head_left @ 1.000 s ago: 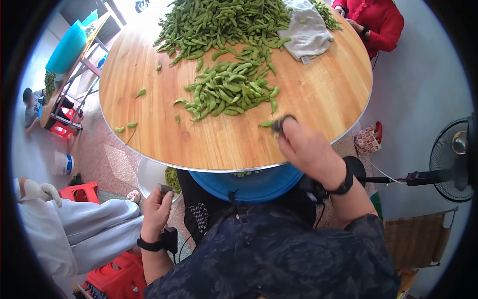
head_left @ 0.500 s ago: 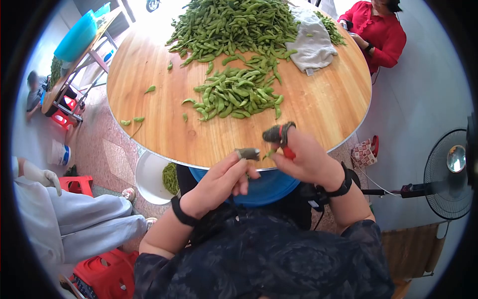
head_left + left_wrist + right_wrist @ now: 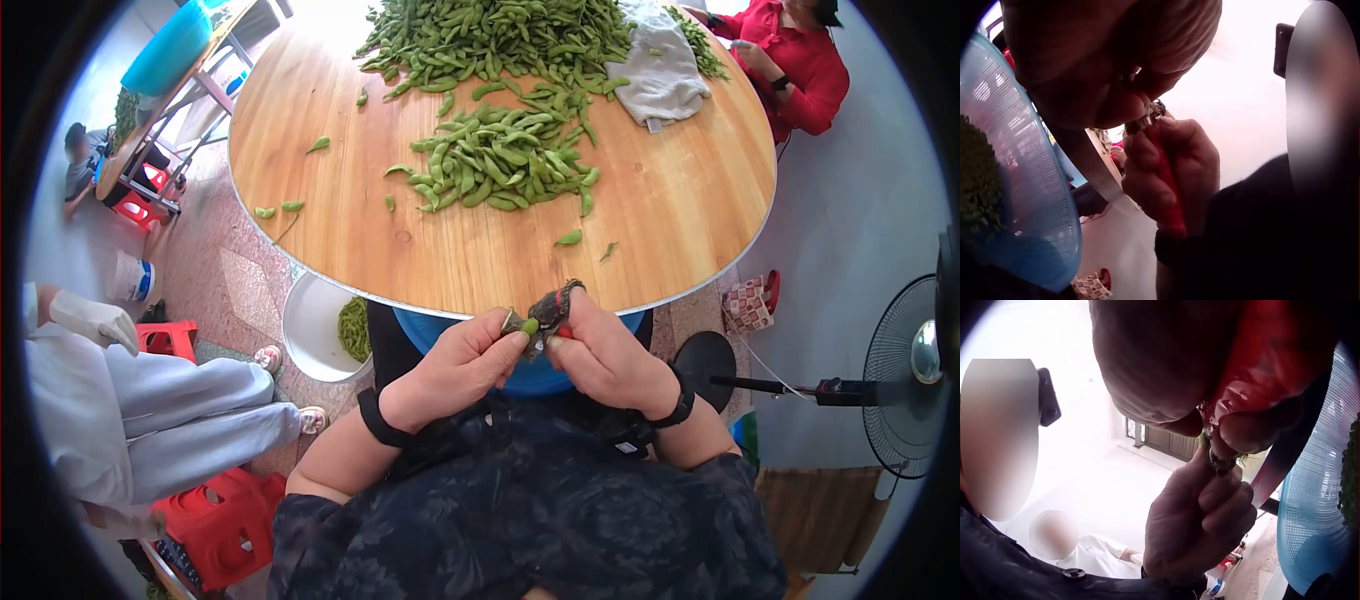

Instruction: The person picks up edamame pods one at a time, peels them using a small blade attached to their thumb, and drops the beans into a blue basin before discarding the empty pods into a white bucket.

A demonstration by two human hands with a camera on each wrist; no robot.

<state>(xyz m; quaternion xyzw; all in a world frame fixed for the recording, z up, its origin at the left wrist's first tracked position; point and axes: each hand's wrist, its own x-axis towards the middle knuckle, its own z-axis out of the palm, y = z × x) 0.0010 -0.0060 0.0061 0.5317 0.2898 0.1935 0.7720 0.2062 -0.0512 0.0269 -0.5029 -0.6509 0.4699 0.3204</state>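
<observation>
Curled nearly closed, the left grip (image 3: pixel 455 362) and right grip (image 3: pixel 618 362) pinch a green pod (image 3: pixel 530 326) between them, above the mesh-walled blue basin (image 3: pixel 538 382) by the wood-grained desk (image 3: pixel 345 225). The pod's visible end looks plump and rounded.

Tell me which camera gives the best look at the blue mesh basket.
The left wrist view: it shows the most of the blue mesh basket, including its curved rim, mesh wall and green contents. The right wrist view catches a cut-off side, and the head view only a blue part below the tabletop.
</observation>
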